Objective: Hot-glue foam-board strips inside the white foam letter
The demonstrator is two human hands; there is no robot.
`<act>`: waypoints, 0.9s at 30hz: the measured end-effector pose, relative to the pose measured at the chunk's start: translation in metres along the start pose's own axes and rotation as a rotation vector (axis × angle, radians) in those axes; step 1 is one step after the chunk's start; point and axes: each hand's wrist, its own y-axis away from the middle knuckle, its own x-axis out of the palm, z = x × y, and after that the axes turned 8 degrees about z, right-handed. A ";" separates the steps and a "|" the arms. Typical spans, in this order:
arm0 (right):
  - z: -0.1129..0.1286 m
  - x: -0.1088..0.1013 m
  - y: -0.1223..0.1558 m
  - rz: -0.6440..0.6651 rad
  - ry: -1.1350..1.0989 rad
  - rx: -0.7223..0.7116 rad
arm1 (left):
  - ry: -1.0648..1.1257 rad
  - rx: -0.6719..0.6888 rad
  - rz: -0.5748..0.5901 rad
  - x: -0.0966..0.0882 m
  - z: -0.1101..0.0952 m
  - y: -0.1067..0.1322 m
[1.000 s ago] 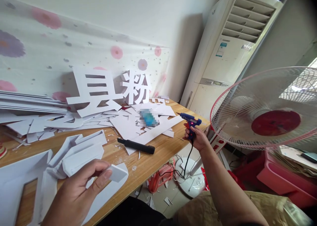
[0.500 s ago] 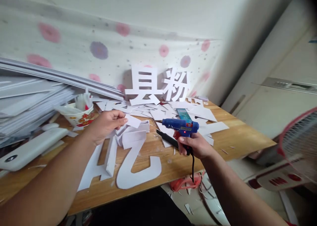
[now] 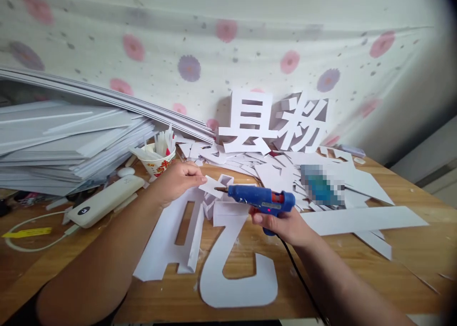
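1. A stack of white foam boards (image 3: 64, 135) lies at the far left of the wooden bench (image 3: 410, 264).
2. A white power bank (image 3: 105, 200) marked "3" sits beside a red-patterned paper cup (image 3: 157, 163).
3. The left hand (image 3: 176, 181) pinches a small white foam piece (image 3: 213, 187) over the large flat white cut-out character (image 3: 214, 250).
4. The right hand (image 3: 282, 223) is clenched on a blue hot-glue gun (image 3: 262, 200), its nozzle touching the piece.
5. White standing characters "县" (image 3: 250, 121) and "粉" (image 3: 303, 123) lean against the flowered wall cloth (image 3: 214, 54).
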 end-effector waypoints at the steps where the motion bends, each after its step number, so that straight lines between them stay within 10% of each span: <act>1: -0.002 0.003 -0.001 -0.035 0.072 -0.017 | 0.047 0.005 -0.032 0.000 0.004 0.000; 9: -0.005 0.031 0.003 -0.017 0.548 -0.367 | 0.480 -0.075 -0.195 0.012 0.009 0.019; 27: -0.004 0.042 0.003 -0.097 0.898 -0.467 | 0.913 -0.204 -0.185 0.036 -0.003 0.027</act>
